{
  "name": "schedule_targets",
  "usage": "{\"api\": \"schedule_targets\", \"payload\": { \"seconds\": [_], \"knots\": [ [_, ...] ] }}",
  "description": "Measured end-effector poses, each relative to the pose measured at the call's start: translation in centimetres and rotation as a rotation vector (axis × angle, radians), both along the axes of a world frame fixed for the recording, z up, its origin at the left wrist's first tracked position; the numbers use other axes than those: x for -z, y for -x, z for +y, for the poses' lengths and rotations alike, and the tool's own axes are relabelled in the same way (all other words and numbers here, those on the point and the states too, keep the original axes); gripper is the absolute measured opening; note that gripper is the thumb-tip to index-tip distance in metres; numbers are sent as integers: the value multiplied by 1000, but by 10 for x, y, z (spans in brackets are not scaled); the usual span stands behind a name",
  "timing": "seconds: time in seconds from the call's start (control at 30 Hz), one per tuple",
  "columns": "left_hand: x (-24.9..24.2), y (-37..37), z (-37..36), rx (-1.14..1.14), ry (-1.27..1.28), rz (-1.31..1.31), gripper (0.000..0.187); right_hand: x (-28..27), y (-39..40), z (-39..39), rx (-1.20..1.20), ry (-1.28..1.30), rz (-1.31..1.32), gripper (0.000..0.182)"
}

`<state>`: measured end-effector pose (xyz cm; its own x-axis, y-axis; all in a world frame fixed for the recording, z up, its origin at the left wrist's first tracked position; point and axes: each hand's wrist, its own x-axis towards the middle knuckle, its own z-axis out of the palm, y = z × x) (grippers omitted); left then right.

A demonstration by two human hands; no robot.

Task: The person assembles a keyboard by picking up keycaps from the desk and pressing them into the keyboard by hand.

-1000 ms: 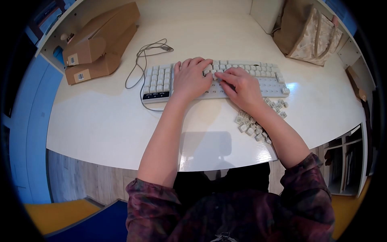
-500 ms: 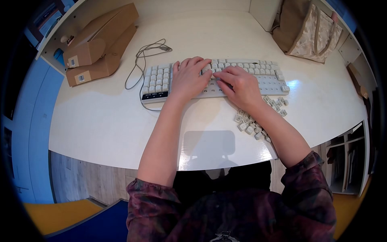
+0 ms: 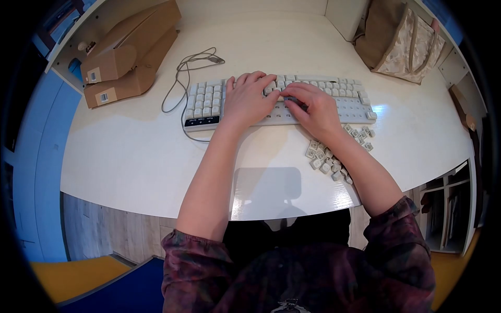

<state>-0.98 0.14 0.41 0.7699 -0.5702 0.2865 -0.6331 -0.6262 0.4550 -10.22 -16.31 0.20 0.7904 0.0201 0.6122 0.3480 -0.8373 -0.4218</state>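
Note:
A pale keyboard (image 3: pixel 350 108) lies across the desk, with caps on its left block and far rows and bare key posts along its near right part. My left hand (image 3: pixel 248 101) rests over the middle of the keyboard with its fingers spread. Close beside it, my right hand (image 3: pixel 313 107) is closed in a pinch above the bare posts; a small dark thing shows between thumb and fingers, too hidden to name. Several loose keycaps (image 3: pixel 326 163) lie near my right forearm, some upside down.
A grey cable (image 3: pixel 180 78) loops on the white desk (image 3: pixel 130 156) left of the keyboard. Brown cardboard boxes (image 3: pixel 125 57) stand at the far left, and a bag (image 3: pixel 404 44) at the far right. Shelves (image 3: pixel 446 208) are below right.
My right hand's fingers have shifted slightly, and a dark thing now shows between them. My left hand has barely moved. The whole view has shifted a little.

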Motion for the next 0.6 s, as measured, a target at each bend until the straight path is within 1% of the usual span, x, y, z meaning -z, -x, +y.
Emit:
{"api": "schedule_targets", "payload": {
  "seconds": [0.13,0.23,0.43,0.53,0.6],
  "knots": [
    [-1,-1,-1,-1,-25,8,45,0,1,1,4,71,-44,16],
    [-1,-1,0,3,-42,7,45,2,0,0,3,205,-104,16],
    [1,0,-2,-1,-71,-6,45,-3,2,1,0,255,-80,16],
    [1,-1,-3,-6,-83,-23,46,0,-1,0,-11,173,-129,15],
    [2,-1,-2,-2,-79,-29,46,-1,-2,2,1,12,-32,14]
  ]
}}
